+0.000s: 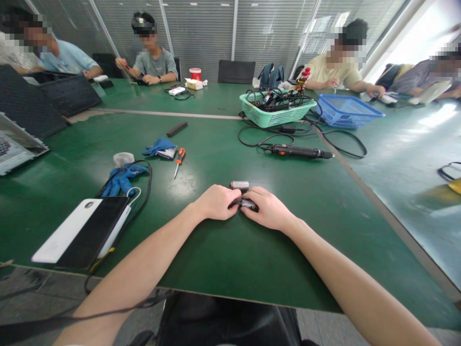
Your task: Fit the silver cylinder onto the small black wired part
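Note:
My left hand [218, 202] and my right hand [268, 209] meet on the green table [223, 250], fingers curled around a small dark metal part [248, 203] held between them. A short silver cylinder [239, 185] lies on the table just beyond my fingertips, touching neither hand as far as I can see. Most of the dark part is hidden under my fingers.
A small orange-handled screwdriver [178, 161] and blue gloves [124, 177] lie to the left, near a white and black device [82, 230]. An electric screwdriver [300, 152] with its cable, a green basket [277, 113] and a blue basket [347, 110] sit further back. Other people sit around the far side.

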